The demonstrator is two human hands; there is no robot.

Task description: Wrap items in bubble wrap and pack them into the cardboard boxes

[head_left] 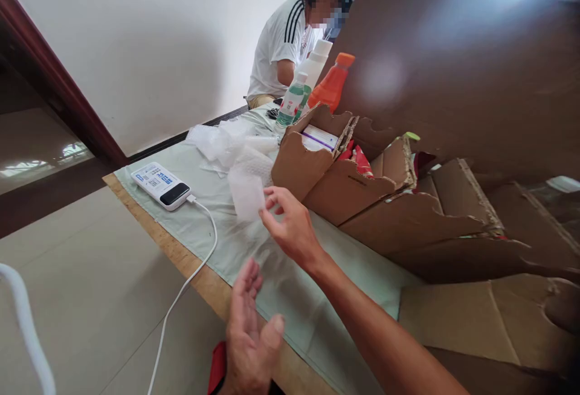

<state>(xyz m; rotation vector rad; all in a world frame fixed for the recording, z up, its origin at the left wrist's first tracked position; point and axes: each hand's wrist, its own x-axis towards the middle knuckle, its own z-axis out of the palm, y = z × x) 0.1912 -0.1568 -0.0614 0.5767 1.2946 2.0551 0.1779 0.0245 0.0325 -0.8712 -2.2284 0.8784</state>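
My right hand [290,220] pinches the edge of a small translucent plastic piece [247,192], which looks like bubble wrap, above the pale green cloth [222,232]. My left hand [251,322] is raised near the table's front edge, palm up, with fingers apart and nothing in it. Behind the held piece lies a loose pile of clear bubble wrap [222,144] on the cloth. To the right of my right hand stands a row of cut cardboard boxes [335,192].
A white power bank [161,185] with a white cable [215,232] lies at the left. Bottles stand behind the boxes, one of them orange [330,87]. A person in a white shirt [276,38] sits at the far end. A brown cardboard panel [453,81] rises at the right.
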